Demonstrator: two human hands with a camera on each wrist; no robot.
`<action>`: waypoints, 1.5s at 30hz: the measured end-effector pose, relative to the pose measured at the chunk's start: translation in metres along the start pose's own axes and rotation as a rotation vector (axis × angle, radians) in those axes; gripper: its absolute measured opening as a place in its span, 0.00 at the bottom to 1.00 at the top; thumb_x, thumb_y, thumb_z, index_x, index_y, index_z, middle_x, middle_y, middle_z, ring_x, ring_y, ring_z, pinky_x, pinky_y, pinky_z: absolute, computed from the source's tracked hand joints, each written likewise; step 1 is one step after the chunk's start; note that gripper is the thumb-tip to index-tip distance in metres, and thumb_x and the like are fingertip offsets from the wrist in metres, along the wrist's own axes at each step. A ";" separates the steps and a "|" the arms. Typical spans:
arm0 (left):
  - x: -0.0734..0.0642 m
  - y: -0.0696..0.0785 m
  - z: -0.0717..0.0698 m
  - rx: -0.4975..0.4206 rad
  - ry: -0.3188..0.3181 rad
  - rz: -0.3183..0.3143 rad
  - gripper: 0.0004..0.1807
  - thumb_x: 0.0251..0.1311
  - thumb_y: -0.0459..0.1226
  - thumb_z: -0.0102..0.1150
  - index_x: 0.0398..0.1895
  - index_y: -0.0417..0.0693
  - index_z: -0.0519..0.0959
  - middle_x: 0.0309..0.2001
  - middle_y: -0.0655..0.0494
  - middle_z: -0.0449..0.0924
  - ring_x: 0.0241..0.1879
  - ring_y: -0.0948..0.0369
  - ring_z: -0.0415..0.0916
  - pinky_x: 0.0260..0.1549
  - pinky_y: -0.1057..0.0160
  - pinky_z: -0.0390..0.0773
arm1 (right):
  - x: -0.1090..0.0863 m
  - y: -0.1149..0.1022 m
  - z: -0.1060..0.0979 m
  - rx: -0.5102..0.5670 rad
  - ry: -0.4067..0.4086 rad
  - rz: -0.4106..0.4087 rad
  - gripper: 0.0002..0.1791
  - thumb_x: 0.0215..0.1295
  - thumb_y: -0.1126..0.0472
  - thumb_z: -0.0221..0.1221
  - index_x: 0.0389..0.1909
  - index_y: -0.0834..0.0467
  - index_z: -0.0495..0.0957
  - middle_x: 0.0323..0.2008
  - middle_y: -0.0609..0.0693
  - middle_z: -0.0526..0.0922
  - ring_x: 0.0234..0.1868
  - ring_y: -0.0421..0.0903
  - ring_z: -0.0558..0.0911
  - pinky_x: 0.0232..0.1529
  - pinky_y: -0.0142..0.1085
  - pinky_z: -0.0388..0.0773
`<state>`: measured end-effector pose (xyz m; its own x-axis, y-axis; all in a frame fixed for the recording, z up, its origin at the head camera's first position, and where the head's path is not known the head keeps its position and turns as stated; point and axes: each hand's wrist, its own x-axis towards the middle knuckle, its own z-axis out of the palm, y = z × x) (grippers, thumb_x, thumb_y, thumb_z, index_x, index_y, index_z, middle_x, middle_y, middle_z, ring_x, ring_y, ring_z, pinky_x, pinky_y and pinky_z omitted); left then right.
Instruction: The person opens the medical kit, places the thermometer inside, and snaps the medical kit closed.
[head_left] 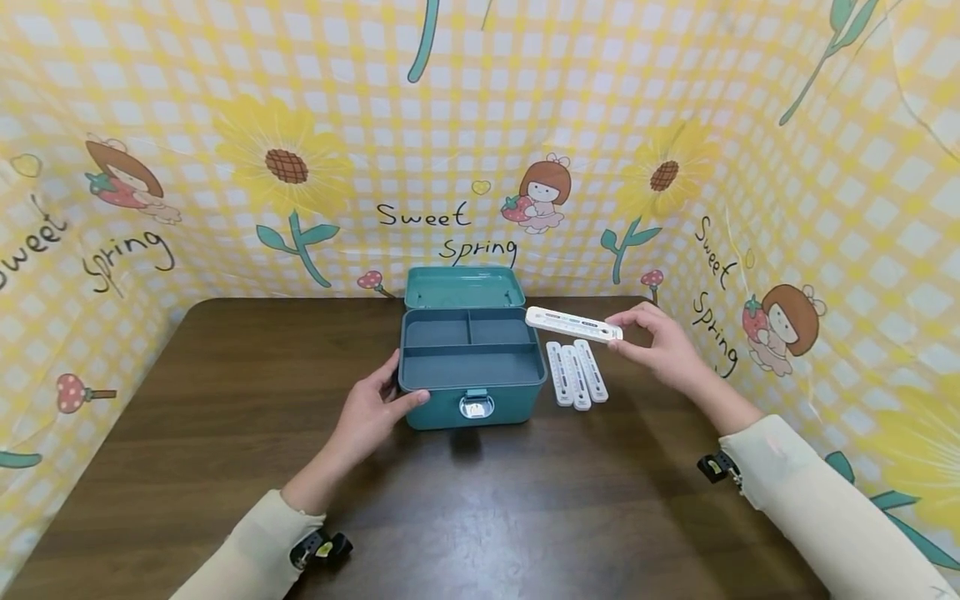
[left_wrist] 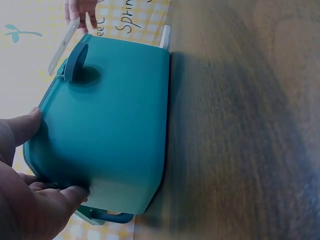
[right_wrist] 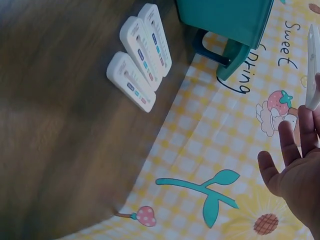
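A teal storage box (head_left: pixel 465 410) stands on the table with its lid (head_left: pixel 465 287) open at the back. Inside its rim sits a dark tray (head_left: pixel 472 363) divided into three compartments. My left hand (head_left: pixel 372 408) grips the box at its left side, thumb near the front rim and fingers against the side wall (left_wrist: pixel 115 192). Between thumb and fingers, my right hand (head_left: pixel 656 343) pinches one end of a white wall thermometer (head_left: pixel 573 324), held in the air by the box's right rim. Three similar thermometers (head_left: pixel 576 377) lie side by side on the table, right of the box.
The brown wooden table (head_left: pixel 480 508) reaches back to a yellow checked cloth (head_left: pixel 345 167) hung behind and at both sides. A silver latch (head_left: pixel 476 406) is on the box's front. In the right wrist view, a dark handle (right_wrist: pixel 207 52) sticks out from the box's side.
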<state>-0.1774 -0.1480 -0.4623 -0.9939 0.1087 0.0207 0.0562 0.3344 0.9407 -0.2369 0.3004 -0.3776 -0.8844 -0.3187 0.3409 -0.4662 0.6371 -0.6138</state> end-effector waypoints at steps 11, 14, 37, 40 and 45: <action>0.000 -0.001 -0.003 0.027 0.003 0.006 0.52 0.61 0.57 0.69 0.82 0.53 0.52 0.80 0.50 0.57 0.75 0.52 0.63 0.66 0.54 0.72 | 0.022 -0.019 0.001 -0.107 -0.132 -0.072 0.14 0.63 0.58 0.72 0.50 0.53 0.85 0.44 0.46 0.80 0.52 0.47 0.78 0.53 0.49 0.74; 0.001 -0.002 -0.002 0.033 0.001 0.006 0.52 0.61 0.58 0.68 0.82 0.54 0.52 0.80 0.50 0.57 0.75 0.53 0.62 0.66 0.54 0.72 | 0.027 -0.024 0.002 -0.130 -0.172 -0.097 0.15 0.62 0.60 0.72 0.49 0.54 0.85 0.45 0.47 0.81 0.52 0.50 0.78 0.54 0.51 0.74; 0.002 -0.002 -0.001 0.028 0.013 0.014 0.52 0.60 0.57 0.70 0.82 0.54 0.54 0.79 0.50 0.59 0.73 0.54 0.65 0.64 0.55 0.73 | 0.060 -0.037 0.018 -0.277 -0.423 -0.167 0.13 0.62 0.58 0.71 0.48 0.52 0.87 0.41 0.44 0.80 0.47 0.45 0.78 0.50 0.44 0.75; 0.002 -0.002 -0.001 0.024 0.016 0.025 0.52 0.60 0.56 0.70 0.82 0.52 0.55 0.78 0.49 0.59 0.73 0.54 0.66 0.64 0.55 0.74 | 0.063 -0.038 0.021 -0.299 -0.442 -0.194 0.12 0.62 0.58 0.72 0.46 0.52 0.87 0.40 0.43 0.81 0.49 0.47 0.80 0.53 0.47 0.75; 0.003 -0.003 -0.001 0.027 0.012 0.023 0.52 0.60 0.57 0.70 0.82 0.53 0.54 0.78 0.49 0.59 0.73 0.54 0.66 0.64 0.55 0.74 | 0.066 -0.044 0.027 -0.367 -0.469 -0.210 0.11 0.60 0.56 0.72 0.44 0.50 0.88 0.39 0.41 0.81 0.49 0.49 0.80 0.52 0.50 0.69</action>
<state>-0.1802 -0.1500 -0.4644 -0.9933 0.1059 0.0468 0.0819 0.3570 0.9305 -0.2758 0.2328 -0.3471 -0.7289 -0.6840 0.0280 -0.6668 0.7002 -0.2551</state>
